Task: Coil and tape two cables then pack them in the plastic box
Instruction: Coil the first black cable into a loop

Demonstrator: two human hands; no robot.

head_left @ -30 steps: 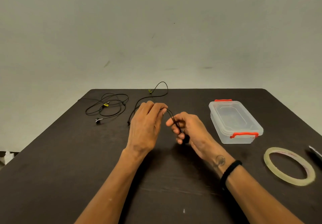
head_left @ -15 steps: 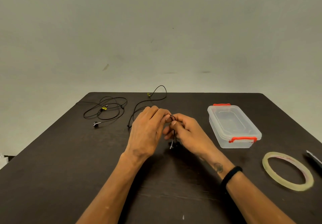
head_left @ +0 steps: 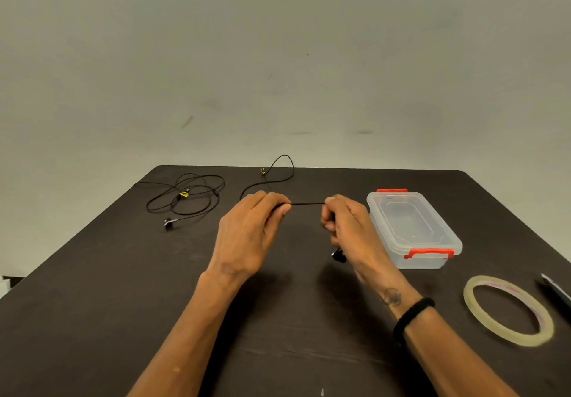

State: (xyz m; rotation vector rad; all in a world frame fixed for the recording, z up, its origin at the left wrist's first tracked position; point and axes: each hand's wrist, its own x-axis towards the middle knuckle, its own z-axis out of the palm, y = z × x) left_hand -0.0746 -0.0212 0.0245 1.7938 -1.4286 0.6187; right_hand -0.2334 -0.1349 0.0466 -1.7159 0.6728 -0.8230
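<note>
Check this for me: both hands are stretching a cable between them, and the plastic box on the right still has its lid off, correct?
Not quite. The head view shows the plastic box with its lid on, red clips at both ends. The left hand and right hand do stretch the cable between them.

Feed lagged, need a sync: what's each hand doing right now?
Left hand: grip closed, pinching the black earphone cable.
Right hand: grip closed on the same cable, pulled taut between both hands.
</note>
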